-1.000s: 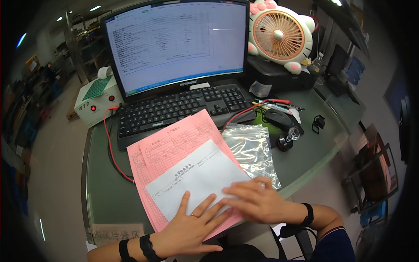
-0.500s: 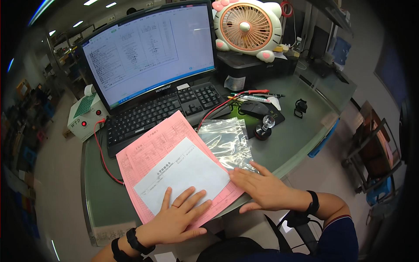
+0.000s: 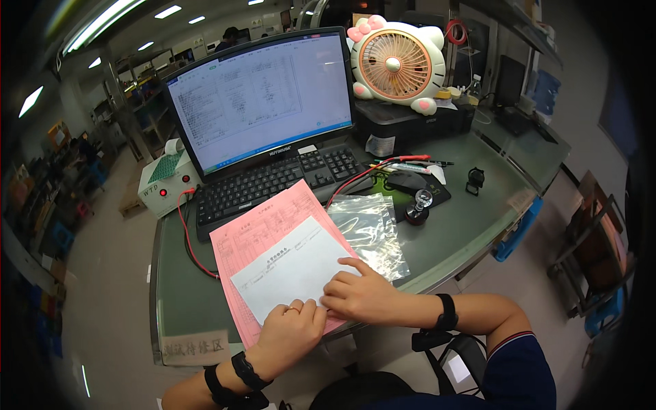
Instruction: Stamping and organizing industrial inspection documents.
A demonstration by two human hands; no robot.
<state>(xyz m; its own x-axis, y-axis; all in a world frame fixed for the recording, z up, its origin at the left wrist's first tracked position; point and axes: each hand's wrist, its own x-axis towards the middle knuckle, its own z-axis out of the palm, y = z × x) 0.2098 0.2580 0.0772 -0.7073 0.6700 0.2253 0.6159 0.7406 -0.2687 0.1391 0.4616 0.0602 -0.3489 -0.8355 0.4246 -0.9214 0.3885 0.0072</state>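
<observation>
A white printed sheet (image 3: 287,263) lies at a slant on a larger pink printed form (image 3: 236,236), near the desk's front edge. At their near edge my left hand (image 3: 290,335) is closed, fingers curled at the white sheet's lower edge and thumb hidden. Close beside it, my right hand (image 3: 362,292) is bent over the sheet's lower right part. Its index finger reaches out on the paper while the others are folded at the edge. Touching the forms' right side is a clear plastic bag (image 3: 369,232).
Behind the papers stand a black keyboard (image 3: 273,181) and a monitor (image 3: 266,102). A stamp with a clear knob (image 3: 417,207), a mouse (image 3: 406,181), pens and a red test lead (image 3: 383,164) lie to the right. A cat-shaped fan (image 3: 396,65) sits on a printer (image 3: 410,123); a white box (image 3: 167,181) stands left.
Both hands were lying flat with fingers stretched out; now their fingers are curled at the sheet's near edge. My right hand has moved left, close to the left one. The view has shifted.
</observation>
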